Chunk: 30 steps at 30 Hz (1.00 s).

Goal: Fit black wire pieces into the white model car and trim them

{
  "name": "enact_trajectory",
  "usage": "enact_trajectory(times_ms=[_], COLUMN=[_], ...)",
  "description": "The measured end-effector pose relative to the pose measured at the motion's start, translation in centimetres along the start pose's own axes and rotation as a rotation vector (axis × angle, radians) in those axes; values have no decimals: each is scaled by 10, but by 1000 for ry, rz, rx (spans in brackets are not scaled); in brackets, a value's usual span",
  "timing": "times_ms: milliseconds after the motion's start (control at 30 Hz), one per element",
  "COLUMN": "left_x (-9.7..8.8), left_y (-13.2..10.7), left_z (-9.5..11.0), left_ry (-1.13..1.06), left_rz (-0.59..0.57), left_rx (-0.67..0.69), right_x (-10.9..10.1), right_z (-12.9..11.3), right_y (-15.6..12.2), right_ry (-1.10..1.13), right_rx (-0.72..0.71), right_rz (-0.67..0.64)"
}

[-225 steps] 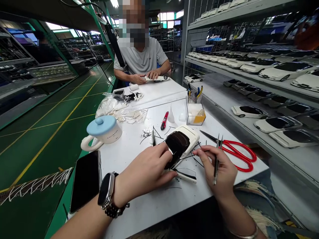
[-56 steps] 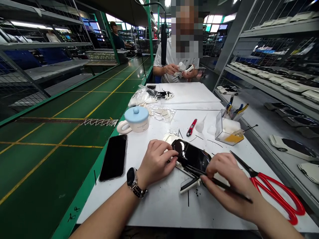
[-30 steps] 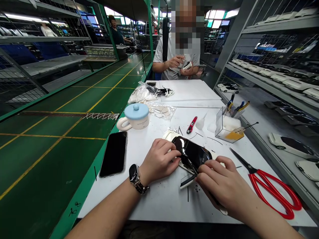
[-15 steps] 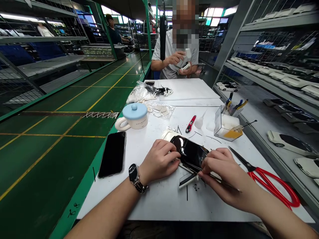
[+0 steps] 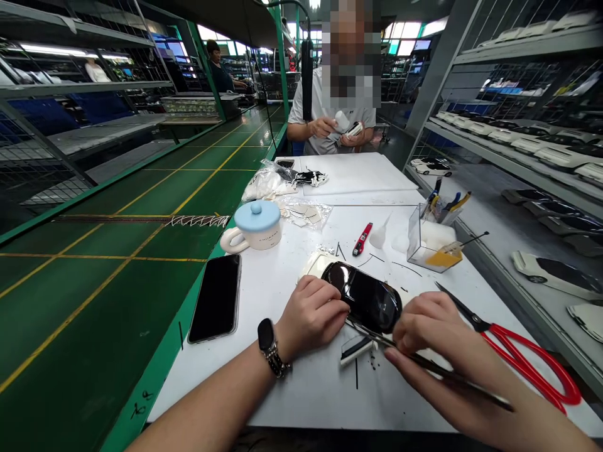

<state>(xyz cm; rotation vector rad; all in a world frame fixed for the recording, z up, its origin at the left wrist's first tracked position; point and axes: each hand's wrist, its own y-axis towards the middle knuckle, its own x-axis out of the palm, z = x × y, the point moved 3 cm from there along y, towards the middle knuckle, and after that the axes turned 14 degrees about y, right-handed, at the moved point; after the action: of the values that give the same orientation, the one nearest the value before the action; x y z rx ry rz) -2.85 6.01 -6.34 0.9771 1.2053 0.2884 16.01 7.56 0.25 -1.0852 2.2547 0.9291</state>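
On the white tabletop lies a white model car point(image 5: 315, 262) with a glossy black roof point(image 5: 370, 298). My left hand point(image 5: 318, 311) is closed at the car's near side, its fingertips pressed against the edge by the roof. Between the fingers of my right hand point(image 5: 431, 333) is a pair of slim metal tweezers point(image 5: 471, 380), whose tips reach the car's near edge close to my left fingertips. A small white and black part point(image 5: 358, 350) lies in front of the car, with tiny black bits beside it.
Red-handled scissors point(image 5: 532, 358) lie at right. Beyond the car are a red cutter point(image 5: 362, 239) and a clear box point(image 5: 433, 242). A phone point(image 5: 215, 298) and a lidded mug point(image 5: 258, 226) stand left. Opposite, a co-worker point(image 5: 315, 94) holds a white bottle. Shelves of model cars point(image 5: 541, 141) line the right.
My right hand has drawn slightly right and nearer, showing more of the tweezers and the car's black roof. The co-worker has lowered the white bottle towards the piece in the other hand.
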Motion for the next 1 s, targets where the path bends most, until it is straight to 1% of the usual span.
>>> enact_trajectory(times_ms=[33, 100, 133, 167, 200, 233, 333, 400, 500, 600, 733, 867, 1000], left_x=[-2, -6, -7, -9, -11, -13, -16, -17, -17, -18, -20, -20, -19], left_y=[1, 4, 5, 6, 7, 8, 9, 9, 7, 6, 5, 6, 5], left_z=[0, 3, 4, 5, 6, 7, 8, 9, 13, 15, 15, 15, 15], left_ry=[-34, -100, -127, -149, -165, -177, -178, -151, -99, -67, -60, -58, -47], left_rz=[13, 39, 52, 68, 87, 107, 150, 160, 161, 149, 147, 130, 128], left_rx=[-23, -54, -63, -73, -86, -99, -128, -107, -43, -11, -12, -25, -14], right_x=[-6, -20, -26, -30, -32, -32, -22, -13, -3, 3, 3, 2, 1], right_z=[0, 5, 12, 22, 34, 47, 92, 119, 146, 155, 156, 158, 162], right_y=[1, 8, 14, 21, 31, 42, 77, 96, 115, 126, 133, 137, 140], right_ry=[50, 147, 172, 176, 165, 154, 217, 273, 285, 227, 149, 158, 228], right_rx=[-11, -14, 5, 43, 98, 161, 293, 359, 412, 403, 395, 426, 510], right_rz=[63, 275, 386, 466, 510, 518, 410, 358, 280, 187, 126, 107, 132])
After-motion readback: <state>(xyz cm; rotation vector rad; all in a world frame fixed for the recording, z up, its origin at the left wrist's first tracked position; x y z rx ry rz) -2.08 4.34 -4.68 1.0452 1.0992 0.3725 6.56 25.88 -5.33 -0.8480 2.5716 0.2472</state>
